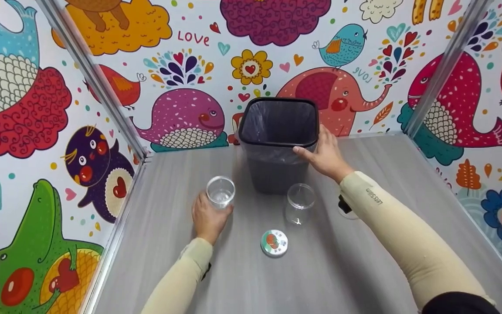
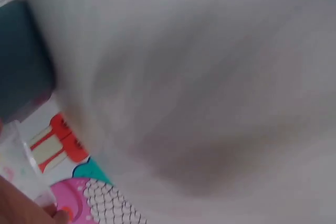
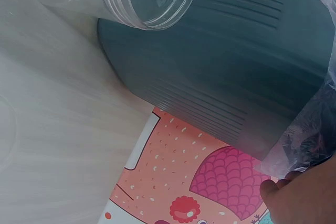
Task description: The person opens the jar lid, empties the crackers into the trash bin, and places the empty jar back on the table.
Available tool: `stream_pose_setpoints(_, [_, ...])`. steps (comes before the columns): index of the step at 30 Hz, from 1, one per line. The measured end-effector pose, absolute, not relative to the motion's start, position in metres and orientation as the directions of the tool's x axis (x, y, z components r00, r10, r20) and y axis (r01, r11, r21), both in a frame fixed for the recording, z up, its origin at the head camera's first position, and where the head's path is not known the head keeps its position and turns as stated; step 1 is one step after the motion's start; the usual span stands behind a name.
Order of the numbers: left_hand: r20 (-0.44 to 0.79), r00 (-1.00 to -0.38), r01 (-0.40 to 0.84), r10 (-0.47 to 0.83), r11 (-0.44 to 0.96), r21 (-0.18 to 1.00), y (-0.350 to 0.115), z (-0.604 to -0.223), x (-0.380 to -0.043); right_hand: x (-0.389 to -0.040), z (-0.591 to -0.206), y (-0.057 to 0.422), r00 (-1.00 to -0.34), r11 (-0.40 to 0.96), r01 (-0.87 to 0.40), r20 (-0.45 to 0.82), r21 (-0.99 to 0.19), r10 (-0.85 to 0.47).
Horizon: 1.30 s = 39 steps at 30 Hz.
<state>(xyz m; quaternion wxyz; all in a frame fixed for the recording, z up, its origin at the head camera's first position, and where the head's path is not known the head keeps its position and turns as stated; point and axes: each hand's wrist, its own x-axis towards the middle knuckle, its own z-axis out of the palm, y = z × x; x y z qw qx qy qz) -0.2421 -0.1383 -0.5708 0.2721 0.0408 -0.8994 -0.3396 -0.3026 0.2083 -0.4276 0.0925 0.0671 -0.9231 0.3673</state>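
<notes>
My left hand [image 1: 211, 218] holds a clear plastic jar [image 1: 221, 192] above the table, left of a dark trash bin [image 1: 277, 172]. In the left wrist view, part of that jar [image 2: 21, 166] and the fingers show at the lower left edge. My right hand [image 1: 327, 155] grips the bin's right side near the rim, thumb at the front and fingers along the side. A thin clear bag lines the bin; in the right wrist view this liner [image 3: 302, 140] lies by the hand [image 3: 304, 195]. A second clear jar [image 1: 301, 204] stands upright before the bin.
A round lid with a printed label [image 1: 274, 243] lies on the grey table [image 1: 242, 279] in front of the second jar. Below my right forearm, a clear round edge [image 1: 349, 213] is mostly covered. Printed wall panels [image 1: 251, 43] enclose the back and sides.
</notes>
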Motion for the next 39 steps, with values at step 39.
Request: stream_pose_setpoints(39, [0.239,-0.971,0.114,-0.033,0.808,0.578,-0.125,-0.618,-0.220,-0.300,-0.435,0.214,-0.977,0.683,-0.185,0.206,-0.706,-0.052])
